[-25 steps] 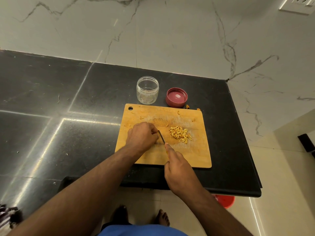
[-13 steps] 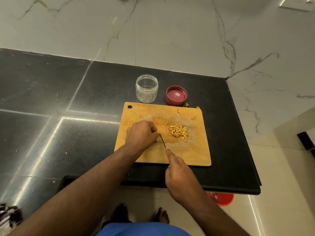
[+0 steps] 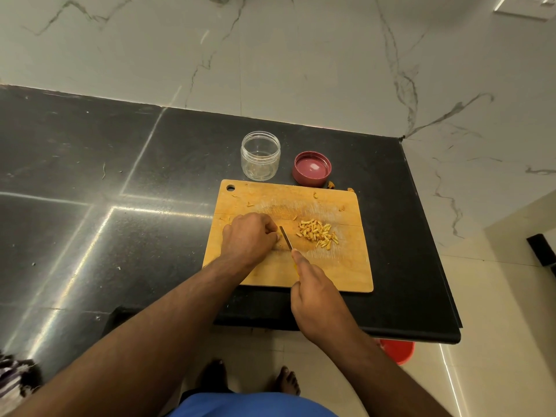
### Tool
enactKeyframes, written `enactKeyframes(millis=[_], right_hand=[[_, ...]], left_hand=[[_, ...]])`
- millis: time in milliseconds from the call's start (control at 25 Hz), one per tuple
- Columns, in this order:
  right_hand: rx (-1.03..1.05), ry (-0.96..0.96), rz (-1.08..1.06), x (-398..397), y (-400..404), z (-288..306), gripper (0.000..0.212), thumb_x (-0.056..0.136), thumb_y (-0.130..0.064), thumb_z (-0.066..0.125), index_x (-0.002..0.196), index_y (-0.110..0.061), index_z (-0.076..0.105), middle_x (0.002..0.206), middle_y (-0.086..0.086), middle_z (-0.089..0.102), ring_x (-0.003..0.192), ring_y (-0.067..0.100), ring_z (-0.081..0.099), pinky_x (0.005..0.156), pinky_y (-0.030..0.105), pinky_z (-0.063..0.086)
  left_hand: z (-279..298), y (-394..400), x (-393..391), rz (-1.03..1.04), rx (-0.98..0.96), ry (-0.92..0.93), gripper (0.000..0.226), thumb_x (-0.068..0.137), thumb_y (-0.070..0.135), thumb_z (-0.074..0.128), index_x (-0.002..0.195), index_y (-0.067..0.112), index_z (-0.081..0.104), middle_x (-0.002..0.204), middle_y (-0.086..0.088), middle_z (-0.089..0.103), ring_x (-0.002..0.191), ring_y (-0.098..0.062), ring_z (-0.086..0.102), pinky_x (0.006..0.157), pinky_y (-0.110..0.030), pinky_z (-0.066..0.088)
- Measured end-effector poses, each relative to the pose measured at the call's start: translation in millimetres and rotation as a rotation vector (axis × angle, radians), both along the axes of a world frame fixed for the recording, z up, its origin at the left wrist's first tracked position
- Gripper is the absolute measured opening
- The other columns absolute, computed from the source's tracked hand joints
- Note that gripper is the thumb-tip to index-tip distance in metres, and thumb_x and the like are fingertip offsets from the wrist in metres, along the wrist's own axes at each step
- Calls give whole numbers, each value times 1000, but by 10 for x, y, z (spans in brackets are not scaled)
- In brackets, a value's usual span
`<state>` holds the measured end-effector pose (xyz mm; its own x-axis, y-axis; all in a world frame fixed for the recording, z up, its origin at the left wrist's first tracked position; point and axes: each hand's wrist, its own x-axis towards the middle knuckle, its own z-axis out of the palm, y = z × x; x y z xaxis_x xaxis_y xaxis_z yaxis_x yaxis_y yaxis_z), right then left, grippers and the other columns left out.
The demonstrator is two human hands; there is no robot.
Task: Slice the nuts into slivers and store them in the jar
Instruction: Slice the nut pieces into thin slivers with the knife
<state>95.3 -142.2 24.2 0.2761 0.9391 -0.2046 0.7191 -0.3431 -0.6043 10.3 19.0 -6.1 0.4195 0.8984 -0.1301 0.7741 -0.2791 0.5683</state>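
Right now your left hand sits curled on the wooden cutting board, fingertips bunched down over a nut that stays hidden under them, while your right hand grips the handle of a small knife with the forefinger laid along its back and the blade standing just beside your left knuckles. A heap of pale slivers lies on the board just right of the blade, apart from both hands. These pieces look light, dry and brittle, so expect them to skitter or crumble under a hard push; a whole nut is probably small, hard and inclined to roll, which is why you want it pinned flat with fingertips tucked back from the edge. Beyond the board on the dark counter the clear jar stands open and seemingly almost empty, its red lid lying upturned beside it. For the transfer, gather the heap rather than pinching single slivers, and take the smooth, likely lightweight jar round its wall, since it could tip easily.
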Motion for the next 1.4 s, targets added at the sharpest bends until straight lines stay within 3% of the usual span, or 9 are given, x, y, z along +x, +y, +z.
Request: enactKeyframes(millis=[400,640,840,1040,1400], right_hand=[[-81,-60,44,15,163,-6,57,103,-19,32,157,-26,14,135,5,47,110,21,53,92,39,48],[-72,-14,0,-27,-138,25,57,105,-21,35,156,-30,14,127,-3,49,96,9,53,83,30,50],[23,-46,-44,-3,-238,45,56,105,-22,36,156,-32,14,107,-10,46,76,12,54,66,30,50],[8,3,-29,11,-123,59,57,105,-21,35,157,-30,15,132,-5,46,98,6,49,86,26,48],[-48,-19,36,20,82,-19,58,103,-19,35,157,-28,15,139,1,46,111,14,51,95,33,47]], left_hand=[[-22,-1,3,10,2,18,8,89,32,67,93,30,74,92,14,70,93,-13,61,86,-43,51],[-47,15,1,14,0,26,8,89,36,68,91,30,74,91,14,70,95,-14,61,86,-44,50],[-54,28,9,-2,-9,32,10,90,35,68,97,30,74,97,13,70,97,-13,60,89,-46,51],[-65,28,-6,0,-14,18,13,91,32,66,100,30,75,100,13,71,99,-15,61,89,-47,52],[-82,57,7,19,-31,4,9,89,33,68,92,31,77,93,17,71,94,-13,61,87,-46,52]])
